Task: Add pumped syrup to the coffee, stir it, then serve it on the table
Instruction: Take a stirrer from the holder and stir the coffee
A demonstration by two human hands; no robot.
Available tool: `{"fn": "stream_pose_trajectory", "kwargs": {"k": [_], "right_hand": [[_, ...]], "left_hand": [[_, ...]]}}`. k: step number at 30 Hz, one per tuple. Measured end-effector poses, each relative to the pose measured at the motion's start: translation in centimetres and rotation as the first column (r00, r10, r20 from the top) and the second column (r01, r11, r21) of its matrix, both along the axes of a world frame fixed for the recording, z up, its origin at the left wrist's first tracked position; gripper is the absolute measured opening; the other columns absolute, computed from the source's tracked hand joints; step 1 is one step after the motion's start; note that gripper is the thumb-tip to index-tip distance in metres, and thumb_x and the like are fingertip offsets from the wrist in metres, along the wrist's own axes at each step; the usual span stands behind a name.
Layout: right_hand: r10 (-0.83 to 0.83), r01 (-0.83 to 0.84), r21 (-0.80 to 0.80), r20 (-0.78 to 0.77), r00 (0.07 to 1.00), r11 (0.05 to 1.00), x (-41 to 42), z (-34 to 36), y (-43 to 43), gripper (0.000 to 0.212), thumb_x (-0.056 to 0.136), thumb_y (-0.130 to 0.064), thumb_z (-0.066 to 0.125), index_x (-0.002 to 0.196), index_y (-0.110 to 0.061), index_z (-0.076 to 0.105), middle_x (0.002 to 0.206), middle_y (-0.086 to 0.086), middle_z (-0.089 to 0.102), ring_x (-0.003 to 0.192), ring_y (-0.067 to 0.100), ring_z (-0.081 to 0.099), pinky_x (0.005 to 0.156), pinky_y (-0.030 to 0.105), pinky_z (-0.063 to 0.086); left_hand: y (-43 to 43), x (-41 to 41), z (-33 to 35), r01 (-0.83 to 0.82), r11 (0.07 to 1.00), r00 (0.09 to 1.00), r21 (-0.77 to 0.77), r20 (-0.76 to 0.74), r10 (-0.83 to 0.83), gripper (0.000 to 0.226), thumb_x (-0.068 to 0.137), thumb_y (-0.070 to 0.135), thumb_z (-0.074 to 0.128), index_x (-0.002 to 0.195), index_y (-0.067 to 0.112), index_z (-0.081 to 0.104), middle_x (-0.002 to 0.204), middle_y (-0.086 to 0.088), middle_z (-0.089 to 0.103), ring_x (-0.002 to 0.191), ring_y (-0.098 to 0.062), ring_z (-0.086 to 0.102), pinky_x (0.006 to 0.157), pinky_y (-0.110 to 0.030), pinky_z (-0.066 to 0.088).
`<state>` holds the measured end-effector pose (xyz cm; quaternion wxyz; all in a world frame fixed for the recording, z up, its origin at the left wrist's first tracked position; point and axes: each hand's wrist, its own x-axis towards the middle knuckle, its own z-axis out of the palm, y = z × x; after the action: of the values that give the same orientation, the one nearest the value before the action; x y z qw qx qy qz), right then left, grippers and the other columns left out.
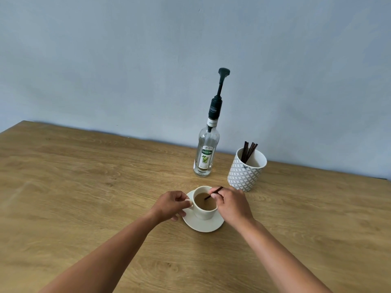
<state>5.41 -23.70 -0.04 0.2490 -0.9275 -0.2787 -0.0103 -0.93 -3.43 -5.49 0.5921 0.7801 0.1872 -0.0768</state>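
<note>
A cream cup (pixel 203 213) of milky coffee (pixel 204 201) stands on a matching saucer (pixel 206 226) on the wooden table (pixel 84 187). My left hand (pixel 172 205) pinches the cup's handle on the left side. My right hand (pixel 231 205) holds a thin dark stir stick (pixel 213 193) between its fingertips, with the stick's lower end dipped in the coffee. Behind the cup stands a clear syrup bottle (pixel 204 155) with a tall black pump (pixel 221 85), its head raised.
A patterned white and grey holder (pixel 245 172) with several dark stir sticks (pixel 249 151) stands to the right of the bottle. A pale blue wall runs along the table's far edge.
</note>
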Motion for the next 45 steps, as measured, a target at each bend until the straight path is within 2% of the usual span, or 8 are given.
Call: {"fn": "stream_pose_trajectory", "kwargs": {"k": [3, 10, 17, 24, 31, 35, 40, 45], "right_hand": [[-0.015, 0.015, -0.051, 0.016, 1.000, 0.999, 0.24, 0.07, -0.31, 0.020, 0.095, -0.023, 0.053, 0.104, -0.033, 0.068, 0.099, -0.012, 0.073, 0.097, 0.016, 0.061, 0.091, 0.034, 0.039], [0.073, -0.067, 0.097, -0.058, 0.996, 0.993, -0.62, 0.00, 0.19, 0.016, 0.091, -0.023, 0.062, 0.098, -0.031, 0.073, 0.100, -0.012, 0.074, 0.098, 0.014, 0.061, 0.096, 0.037, 0.044], [0.004, 0.000, -0.076, 0.064, 0.998, 0.997, 0.05, 0.03, -0.10, 0.019, 0.095, -0.023, 0.053, 0.104, -0.032, 0.067, 0.101, -0.012, 0.073, 0.097, 0.017, 0.061, 0.087, 0.035, 0.039], [0.061, -0.054, 0.108, -0.060, 0.996, 0.993, -0.37, -0.27, 0.07, 0.015, 0.090, -0.021, 0.062, 0.096, -0.029, 0.073, 0.098, -0.011, 0.074, 0.096, 0.016, 0.064, 0.095, 0.039, 0.046], [-0.022, 0.028, -0.070, 0.091, 0.996, 0.997, 0.25, -0.25, -0.19, 0.019, 0.094, -0.024, 0.052, 0.102, -0.031, 0.068, 0.098, -0.011, 0.074, 0.096, 0.017, 0.063, 0.086, 0.036, 0.037], [0.006, -0.005, -0.019, 0.015, 1.000, 1.000, 0.06, -0.23, -0.28, 0.016, 0.094, -0.023, 0.053, 0.098, -0.030, 0.067, 0.096, -0.010, 0.073, 0.093, 0.017, 0.064, 0.091, 0.036, 0.039], [0.059, -0.049, 0.156, -0.062, 0.996, 0.987, -0.60, -0.63, 0.20, 0.016, 0.090, -0.018, 0.062, 0.095, -0.028, 0.073, 0.098, -0.010, 0.074, 0.097, 0.015, 0.065, 0.095, 0.040, 0.047], [0.008, -0.008, -0.012, 0.011, 1.000, 1.000, -0.08, -0.60, 0.36, 0.020, 0.094, -0.026, 0.055, 0.104, -0.034, 0.071, 0.102, -0.014, 0.074, 0.100, 0.013, 0.061, 0.094, 0.035, 0.037]], "left_hand": [[0.01, 0.02, -0.05, -0.001, 1.000, 1.000, 0.002, -0.001, 0.001, 0.014, 0.086, 0.029, 0.072, 0.092, 0.016, 0.070, 0.085, 0.000, 0.075, 0.080, -0.020, 0.077, 0.063, -0.034, 0.059], [0.00, 0.02, 0.06, 0.004, 1.000, 1.000, 0.012, -0.001, -0.004, 0.015, 0.086, 0.029, 0.072, 0.093, 0.016, 0.071, 0.085, 0.000, 0.075, 0.079, -0.019, 0.077, 0.063, -0.033, 0.059], [0.04, 0.00, -0.05, 0.005, 1.000, 1.000, 0.019, 0.002, -0.005, 0.014, 0.086, 0.028, 0.071, 0.092, 0.015, 0.070, 0.084, 0.000, 0.075, 0.078, -0.019, 0.077, 0.062, -0.034, 0.059], [0.15, 0.07, -0.22, 0.004, 1.000, 1.000, 0.018, 0.001, -0.004, 0.013, 0.084, 0.031, 0.072, 0.089, 0.019, 0.070, 0.080, 0.004, 0.076, 0.075, -0.016, 0.077, 0.058, -0.031, 0.059], [0.02, 0.02, -0.11, -0.004, 1.000, 1.000, 0.003, 0.000, 0.004, 0.012, 0.085, 0.029, 0.072, 0.089, 0.017, 0.070, 0.079, 0.004, 0.074, 0.076, -0.017, 0.077, 0.057, -0.030, 0.057], [0.03, -0.03, -0.09, -0.001, 1.000, 1.000, 0.010, 0.006, 0.001, 0.012, 0.085, 0.030, 0.072, 0.088, 0.019, 0.070, 0.083, 0.002, 0.075, 0.077, -0.018, 0.077, 0.056, -0.029, 0.057], [0.01, 0.03, -0.13, 0.000, 1.000, 1.000, 0.014, 0.005, -0.001, 0.013, 0.085, 0.030, 0.072, 0.090, 0.018, 0.070, 0.086, -0.001, 0.076, 0.079, -0.019, 0.078, 0.060, -0.032, 0.058], [0.05, 0.00, -0.12, 0.005, 1.000, 1.000, 0.018, 0.006, -0.005, 0.012, 0.086, 0.029, 0.072, 0.089, 0.018, 0.069, 0.084, 0.000, 0.075, 0.078, -0.019, 0.078, 0.060, -0.032, 0.058]]}}
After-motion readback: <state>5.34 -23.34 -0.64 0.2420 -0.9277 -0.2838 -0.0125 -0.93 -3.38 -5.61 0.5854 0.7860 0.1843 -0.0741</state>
